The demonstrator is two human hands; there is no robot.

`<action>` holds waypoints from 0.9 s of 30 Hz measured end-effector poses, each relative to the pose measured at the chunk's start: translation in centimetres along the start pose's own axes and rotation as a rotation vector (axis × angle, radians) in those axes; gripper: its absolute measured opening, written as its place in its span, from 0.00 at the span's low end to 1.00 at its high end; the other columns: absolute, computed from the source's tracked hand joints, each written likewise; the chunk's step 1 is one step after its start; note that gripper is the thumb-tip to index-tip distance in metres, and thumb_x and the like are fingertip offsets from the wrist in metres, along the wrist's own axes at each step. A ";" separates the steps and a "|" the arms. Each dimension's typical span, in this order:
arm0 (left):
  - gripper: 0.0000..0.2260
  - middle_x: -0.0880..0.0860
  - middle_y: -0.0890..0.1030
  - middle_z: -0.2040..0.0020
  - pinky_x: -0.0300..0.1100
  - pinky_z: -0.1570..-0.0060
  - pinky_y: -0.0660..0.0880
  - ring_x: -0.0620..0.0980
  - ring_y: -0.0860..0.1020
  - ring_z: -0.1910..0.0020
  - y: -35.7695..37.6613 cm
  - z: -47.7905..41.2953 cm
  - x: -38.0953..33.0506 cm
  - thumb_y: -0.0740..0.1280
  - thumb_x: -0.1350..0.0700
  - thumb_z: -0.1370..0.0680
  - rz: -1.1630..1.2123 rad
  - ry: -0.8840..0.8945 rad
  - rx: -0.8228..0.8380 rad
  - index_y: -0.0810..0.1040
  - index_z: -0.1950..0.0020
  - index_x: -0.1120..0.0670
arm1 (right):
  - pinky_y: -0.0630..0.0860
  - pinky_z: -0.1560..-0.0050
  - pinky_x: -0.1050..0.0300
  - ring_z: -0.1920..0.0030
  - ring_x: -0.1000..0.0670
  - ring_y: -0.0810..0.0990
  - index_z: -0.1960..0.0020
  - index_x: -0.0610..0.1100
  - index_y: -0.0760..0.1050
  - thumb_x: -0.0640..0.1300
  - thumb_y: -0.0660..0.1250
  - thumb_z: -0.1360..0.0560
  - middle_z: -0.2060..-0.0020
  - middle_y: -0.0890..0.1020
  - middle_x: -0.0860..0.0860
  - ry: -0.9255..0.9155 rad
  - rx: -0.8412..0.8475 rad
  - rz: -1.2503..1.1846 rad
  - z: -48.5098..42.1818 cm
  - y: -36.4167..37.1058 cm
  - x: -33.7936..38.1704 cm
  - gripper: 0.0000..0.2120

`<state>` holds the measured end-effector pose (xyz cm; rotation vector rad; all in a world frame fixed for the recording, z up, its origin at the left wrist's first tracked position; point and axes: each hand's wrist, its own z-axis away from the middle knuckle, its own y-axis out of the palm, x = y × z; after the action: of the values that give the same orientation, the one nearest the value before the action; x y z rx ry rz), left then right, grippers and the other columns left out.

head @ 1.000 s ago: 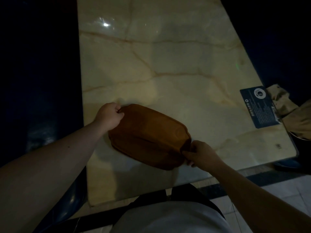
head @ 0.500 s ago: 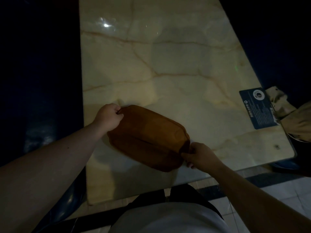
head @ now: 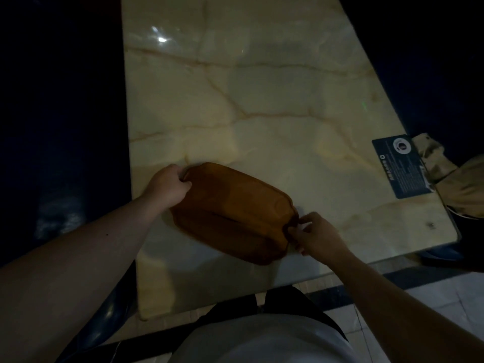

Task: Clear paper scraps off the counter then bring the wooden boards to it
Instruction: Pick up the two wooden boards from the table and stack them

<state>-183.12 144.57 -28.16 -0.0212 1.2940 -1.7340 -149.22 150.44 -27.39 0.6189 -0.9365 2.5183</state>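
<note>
Brown wooden boards (head: 233,210), rounded at the corners and stacked with a lower one peeking out at the near edge, lie slanted on the pale marble counter (head: 262,100) near its front. My left hand (head: 167,186) grips the far left end of the stack. At the near right end, my right hand (head: 314,234) pinches the boards' edge with its fingertips. No paper scraps show on the counter.
A dark blue printed card (head: 400,166) lies at the counter's right edge, with a beige cloth bag (head: 455,179) just beyond it. A dark blue chair (head: 104,318) stands at the near left corner. Dark floor surrounds the counter; pale tiles lie near right.
The boards have slid slightly toward the counter's front edge and the lower board shows more. My right fingers have loosened to a fingertip pinch.
</note>
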 end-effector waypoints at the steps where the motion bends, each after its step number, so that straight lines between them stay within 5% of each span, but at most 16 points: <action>1: 0.13 0.59 0.82 0.46 0.46 0.49 0.75 0.58 0.79 0.48 -0.1 0.0 -0.1 0.67 0.54 0.25 -0.033 -0.018 0.018 0.80 0.45 0.58 | 0.83 0.54 0.42 0.62 0.45 0.85 0.47 0.43 0.70 0.52 0.70 0.25 0.63 0.83 0.48 0.036 -0.033 -0.067 0.0 0.0 0.2 0.15; 7: 0.15 0.61 0.82 0.47 0.49 0.48 0.77 0.58 0.79 0.51 -0.4 0.8 -0.7 0.66 0.52 0.24 0.045 -0.083 0.060 0.80 0.45 0.62 | 0.82 0.50 0.39 0.56 0.42 0.84 0.61 0.44 0.73 0.45 0.69 0.24 0.62 0.80 0.45 0.129 -0.033 -0.341 0.2 0.9 2.4 0.10; 10: 0.14 0.61 0.82 0.51 0.50 0.51 0.77 0.58 0.80 0.54 -1.0 1.9 -0.8 0.68 0.51 0.24 0.201 -0.131 0.013 0.80 0.48 0.61 | 0.81 0.49 0.37 0.57 0.42 0.83 0.59 0.43 0.73 0.44 0.68 0.23 0.60 0.80 0.43 0.079 -0.069 -0.397 0.0 0.3 3.0 0.08; 15: 0.15 0.55 0.78 0.47 0.51 0.46 0.75 0.56 0.77 0.48 -3.9 4.0 -2.1 0.66 0.50 0.23 0.374 -0.132 -0.097 0.76 0.41 0.58 | 0.81 0.50 0.35 0.51 0.41 0.80 0.41 0.42 0.69 0.47 0.66 0.22 0.48 0.77 0.42 -0.010 -0.134 -0.433 -1.4 -2.7 5.4 0.14; 18: 0.15 0.55 0.78 0.43 0.52 0.42 0.74 0.56 0.76 0.45 -5.7 5.5 -2.7 0.63 0.52 0.21 0.468 -0.102 -0.173 0.75 0.37 0.57 | 0.80 0.55 0.43 0.51 0.43 0.80 0.38 0.41 0.70 0.48 0.65 0.21 0.47 0.78 0.42 -0.107 -0.163 -0.461 -2.5 -5.3 8.2 0.16; 24: 0.13 0.52 0.79 0.46 0.35 0.57 0.73 0.42 0.77 0.54 -6.6 9.3 -5.6 0.60 0.56 0.19 0.666 -0.048 -0.376 0.75 0.35 0.53 | 0.79 0.53 0.48 0.50 0.44 0.81 0.40 0.40 0.75 0.46 0.63 0.20 0.49 0.82 0.44 -0.354 -0.105 -0.481 -3.8 -9.5 13.2 0.13; 27: 0.15 0.52 0.78 0.43 0.41 0.47 0.74 0.48 0.78 0.48 -6.7 11.4 -7.2 0.59 0.55 0.18 0.689 -0.088 -0.503 0.73 0.33 0.56 | 0.80 0.49 0.44 0.50 0.43 0.82 0.50 0.47 0.79 0.45 0.63 0.21 0.52 0.83 0.44 -0.486 -0.019 -0.441 -3.9 -11.4 15.5 0.05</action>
<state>-177.66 140.98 -14.56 0.0533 1.4252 -0.8016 -157.55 164.19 -16.10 1.3097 -0.8552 1.9977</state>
